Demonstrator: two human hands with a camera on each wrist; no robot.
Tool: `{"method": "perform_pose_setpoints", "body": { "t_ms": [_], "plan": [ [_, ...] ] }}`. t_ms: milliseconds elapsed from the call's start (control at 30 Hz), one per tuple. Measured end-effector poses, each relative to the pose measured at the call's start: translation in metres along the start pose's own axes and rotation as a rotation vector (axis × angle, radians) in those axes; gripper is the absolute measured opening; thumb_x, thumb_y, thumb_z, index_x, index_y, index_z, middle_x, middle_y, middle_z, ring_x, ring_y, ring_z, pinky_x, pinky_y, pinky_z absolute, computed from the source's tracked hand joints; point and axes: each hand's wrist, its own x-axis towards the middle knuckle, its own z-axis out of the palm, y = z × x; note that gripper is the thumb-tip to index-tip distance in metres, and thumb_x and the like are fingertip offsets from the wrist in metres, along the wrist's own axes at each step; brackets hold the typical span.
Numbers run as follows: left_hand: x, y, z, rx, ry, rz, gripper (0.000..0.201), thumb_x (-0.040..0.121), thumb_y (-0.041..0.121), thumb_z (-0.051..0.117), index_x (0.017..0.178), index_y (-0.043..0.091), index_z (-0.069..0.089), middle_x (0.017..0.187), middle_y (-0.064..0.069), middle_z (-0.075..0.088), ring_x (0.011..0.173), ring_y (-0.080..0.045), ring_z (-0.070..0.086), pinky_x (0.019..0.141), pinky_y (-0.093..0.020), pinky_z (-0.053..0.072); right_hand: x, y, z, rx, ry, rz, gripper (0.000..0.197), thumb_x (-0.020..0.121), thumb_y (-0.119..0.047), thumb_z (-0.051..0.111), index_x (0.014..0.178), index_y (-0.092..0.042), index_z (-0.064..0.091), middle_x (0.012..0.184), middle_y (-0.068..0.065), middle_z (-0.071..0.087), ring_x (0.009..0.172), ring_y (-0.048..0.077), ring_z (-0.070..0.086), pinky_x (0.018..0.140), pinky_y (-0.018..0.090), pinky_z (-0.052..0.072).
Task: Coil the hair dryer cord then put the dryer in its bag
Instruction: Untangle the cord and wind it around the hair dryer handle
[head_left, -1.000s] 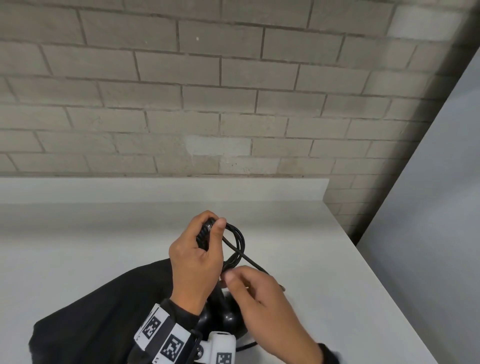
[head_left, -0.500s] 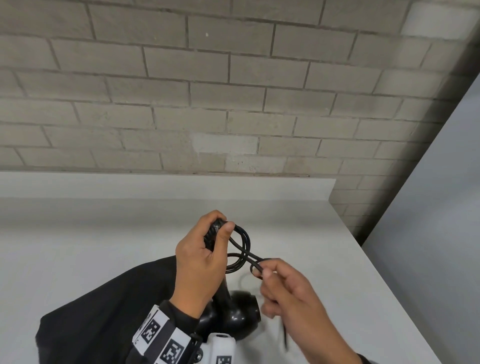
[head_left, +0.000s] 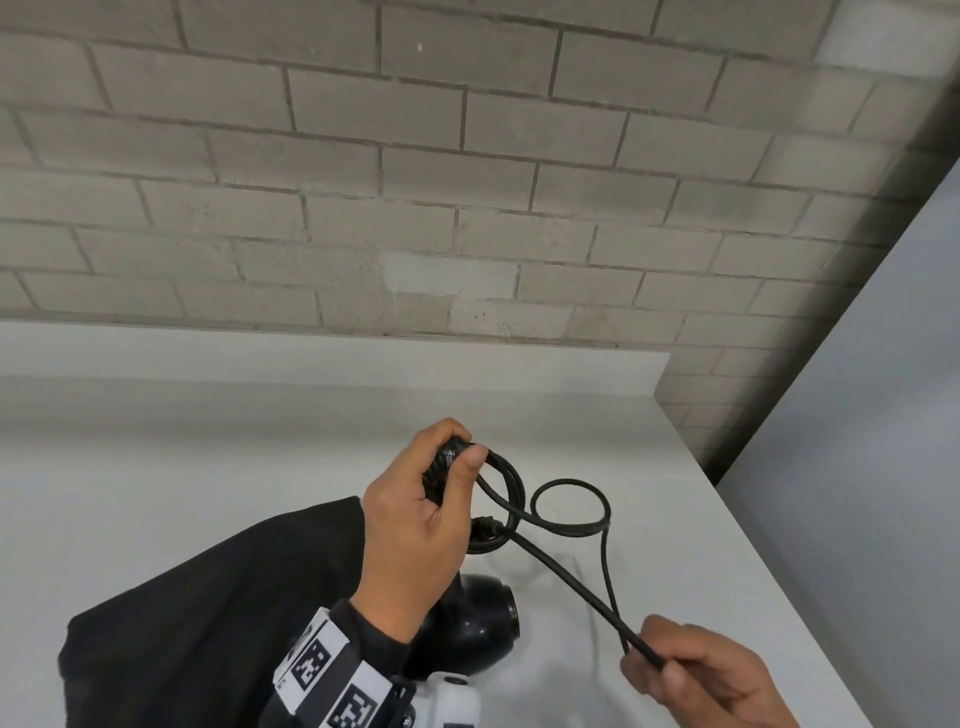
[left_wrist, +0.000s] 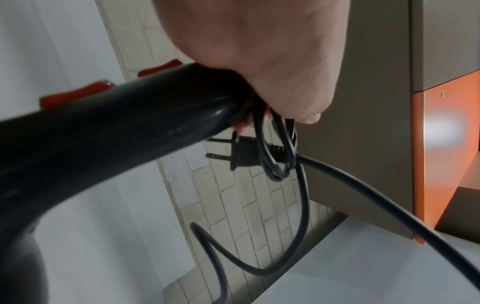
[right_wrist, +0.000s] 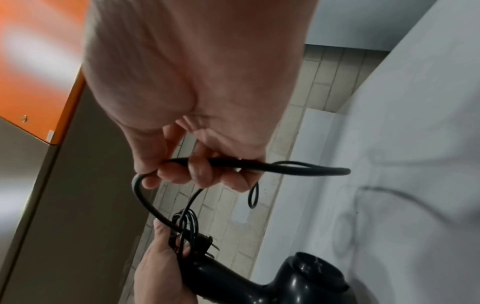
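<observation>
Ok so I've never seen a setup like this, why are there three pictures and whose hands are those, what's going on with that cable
No machine here: a person works with bare hands, wearing three cameras. The wide picture comes from a camera on the head, looking down at a white table. The other two come from cameras strapped to each wrist, looking along the hand.

The left hand grips the handle of a black hair dryer, pinning a few loops of its cord and the plug against the handle's end. The right hand pinches a length of the cord lower right, with one loose loop hanging between the hands. A black bag lies on the table under the left arm. The dryer is not in it yet.
</observation>
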Motion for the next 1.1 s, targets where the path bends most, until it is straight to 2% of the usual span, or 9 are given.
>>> {"method": "perform_pose_setpoints", "body": {
  "t_ms": [233, 433, 567, 667, 767, 867, 900, 1000, 1100],
  "plan": [
    [0.001, 0.001, 0.004, 0.095, -0.013, 0.064, 0.025, 0.096, 0.042, 0.055, 0.1, 0.019, 0.064, 0.072, 0.014, 0.055, 0.061, -0.01, 0.054, 0.059, -0.018, 0.044, 0.025, -0.02, 0.04, 0.017, -0.061, -0.142, 0.018, 0.093, -0.026, 0.065, 0.104, -0.014, 0.073, 0.082, -0.001, 0.068, 0.067, 0.015, 0.061, 0.061, 0.023, 0.048],
    [0.004, -0.002, 0.002, 0.089, 0.004, -0.008, 0.02, 0.093, 0.044, 0.058, 0.096, 0.025, 0.063, 0.074, 0.009, 0.056, 0.063, -0.013, 0.052, 0.058, -0.018, 0.043, 0.039, -0.042, 0.044, -0.029, -0.228, -0.183, 0.019, 0.097, -0.026, 0.059, 0.105, -0.015, 0.073, 0.075, 0.014, 0.062, 0.059, 0.029, 0.058, 0.05, 0.034, 0.044],
    [0.009, -0.012, -0.009, 0.1, 0.064, -0.021, 0.02, 0.094, 0.045, 0.055, 0.095, 0.027, 0.063, 0.063, 0.008, 0.053, 0.054, -0.013, 0.052, 0.054, -0.025, 0.043, 0.021, -0.026, 0.009, -0.323, -0.066, -0.091, 0.02, 0.088, -0.033, 0.058, 0.073, -0.026, 0.068, 0.057, 0.002, 0.049, 0.049, 0.017, 0.045, 0.048, 0.029, 0.028],
    [0.007, -0.011, -0.009, 0.099, 0.056, -0.003, 0.02, 0.095, 0.044, 0.055, 0.095, 0.026, 0.063, 0.064, 0.009, 0.051, 0.054, -0.011, 0.049, 0.055, -0.019, 0.04, 0.008, -0.011, -0.003, -0.589, 0.134, 0.105, 0.041, 0.079, -0.045, 0.061, 0.045, -0.025, 0.051, 0.044, -0.004, 0.036, 0.043, 0.008, 0.036, 0.047, 0.02, 0.027],
    [0.006, -0.009, -0.008, 0.089, 0.041, 0.011, 0.018, 0.095, 0.045, 0.054, 0.095, 0.028, 0.061, 0.067, 0.008, 0.053, 0.055, -0.011, 0.049, 0.055, -0.017, 0.039, 0.001, 0.006, -0.005, -0.758, 0.219, 0.302, 0.053, 0.076, -0.017, 0.081, 0.039, -0.027, 0.045, 0.041, -0.013, 0.038, 0.041, 0.001, 0.038, 0.048, 0.01, 0.032],
    [0.005, -0.009, -0.008, 0.069, 0.039, 0.007, 0.02, 0.095, 0.047, 0.053, 0.096, 0.029, 0.061, 0.063, 0.009, 0.052, 0.054, -0.013, 0.051, 0.053, -0.023, 0.043, 0.009, 0.014, 0.002, -0.919, 0.218, 0.18, 0.014, 0.072, -0.046, 0.076, 0.068, -0.039, 0.065, 0.07, -0.02, 0.064, 0.072, -0.001, 0.06, 0.068, 0.011, 0.045],
    [0.005, -0.009, -0.009, 0.068, 0.043, 0.005, 0.022, 0.095, 0.049, 0.053, 0.096, 0.028, 0.061, 0.063, 0.009, 0.052, 0.053, -0.014, 0.052, 0.053, -0.025, 0.044, 0.016, 0.01, 0.009, -0.943, 0.227, 0.097, 0.015, 0.073, -0.054, 0.069, 0.078, -0.04, 0.066, 0.08, -0.021, 0.065, 0.08, -0.002, 0.06, 0.071, 0.01, 0.045],
    [0.005, -0.01, -0.009, 0.066, 0.053, -0.003, 0.028, 0.095, 0.053, 0.052, 0.097, 0.027, 0.063, 0.064, 0.01, 0.053, 0.053, -0.016, 0.053, 0.052, -0.029, 0.045, 0.042, 0.002, 0.04, -0.903, 0.236, -0.113, 0.026, 0.08, -0.043, 0.063, 0.102, -0.028, 0.067, 0.103, -0.023, 0.06, 0.099, -0.001, 0.058, 0.083, 0.007, 0.041],
    [0.004, -0.01, -0.009, 0.064, 0.052, -0.005, 0.027, 0.095, 0.049, 0.054, 0.097, 0.025, 0.064, 0.063, 0.01, 0.053, 0.054, -0.014, 0.053, 0.054, -0.027, 0.045, 0.063, -0.003, 0.061, -0.902, 0.048, -0.036, 0.053, 0.087, -0.049, 0.059, 0.135, -0.032, 0.043, 0.132, -0.02, 0.048, 0.129, 0.0, 0.042, 0.103, 0.009, 0.03]
  ]
}}
